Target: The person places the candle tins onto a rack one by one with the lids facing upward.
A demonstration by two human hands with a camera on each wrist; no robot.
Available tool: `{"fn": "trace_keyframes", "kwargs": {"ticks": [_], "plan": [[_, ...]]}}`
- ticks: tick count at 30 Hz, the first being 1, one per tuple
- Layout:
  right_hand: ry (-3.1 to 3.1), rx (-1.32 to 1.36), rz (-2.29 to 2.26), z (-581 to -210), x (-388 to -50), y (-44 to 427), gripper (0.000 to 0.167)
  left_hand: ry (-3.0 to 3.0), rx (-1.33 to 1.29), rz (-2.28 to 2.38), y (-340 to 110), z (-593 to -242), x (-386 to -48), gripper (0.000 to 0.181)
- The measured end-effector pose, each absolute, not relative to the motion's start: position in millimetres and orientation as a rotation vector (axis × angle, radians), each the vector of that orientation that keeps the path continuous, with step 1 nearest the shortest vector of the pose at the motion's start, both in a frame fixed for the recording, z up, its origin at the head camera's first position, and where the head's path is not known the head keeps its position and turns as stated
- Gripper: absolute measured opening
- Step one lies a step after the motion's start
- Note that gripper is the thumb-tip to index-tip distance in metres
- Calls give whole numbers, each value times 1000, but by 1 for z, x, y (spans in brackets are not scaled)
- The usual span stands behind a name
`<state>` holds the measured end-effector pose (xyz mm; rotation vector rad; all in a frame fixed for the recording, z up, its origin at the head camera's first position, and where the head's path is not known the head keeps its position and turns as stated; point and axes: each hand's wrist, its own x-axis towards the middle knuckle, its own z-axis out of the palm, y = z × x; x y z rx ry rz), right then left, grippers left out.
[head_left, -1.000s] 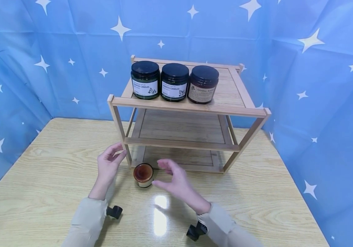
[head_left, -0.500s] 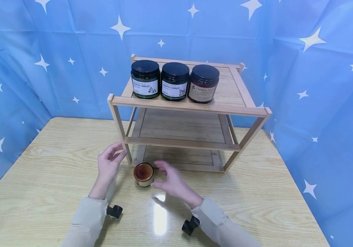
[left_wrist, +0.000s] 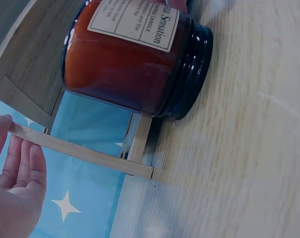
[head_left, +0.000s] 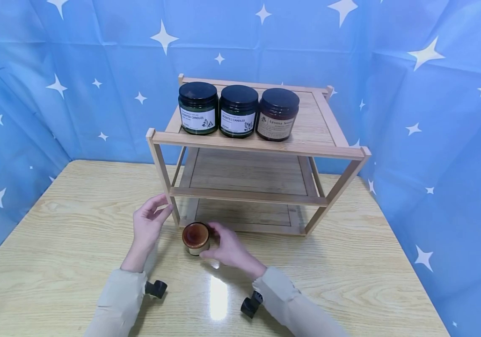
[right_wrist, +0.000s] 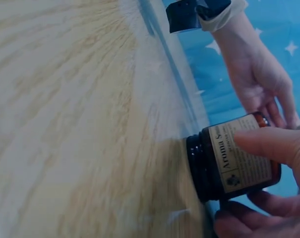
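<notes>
An amber candle jar stands upside down on the table by the shelf's front left foot, its black lid at the bottom. Its "Aroma" label shows in the right wrist view, on the jar. My right hand curves around the jar's right side, thumb at the front and fingers behind. In the right wrist view the right thumb lies over the label. My left hand pinches the front left leg of the wooden shelf; the left wrist view shows its fingers around that leg.
The three-tier wooden shelf stands at the table's back middle. On its top tier are two green scented candle jars, one at the left and one beside it, then an amber jar. A starry blue curtain hangs behind.
My right hand has moved left to the amber jar, its thumb and fingers closing in around it. The left hand and the jar have stayed in place.
</notes>
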<state>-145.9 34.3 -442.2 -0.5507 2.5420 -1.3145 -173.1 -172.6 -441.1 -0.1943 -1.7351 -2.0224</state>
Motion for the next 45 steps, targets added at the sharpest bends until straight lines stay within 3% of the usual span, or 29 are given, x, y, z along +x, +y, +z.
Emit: {"fn": "trace_keyframes", "kwargs": {"ticks": [22,34,45], "plan": [[2584,-619,-1303,-452,-151,24,72,-1708,-252,-2020,-172,-441,-173,43],[2598,-668,-1351,-453,-148,19,69,-1751,-218,-2012,-174,-440,-171,30],[2593,-561,-1411,-455,-147,16,71,-1757,-205,-2018,-173,-439,-171,36]]}}
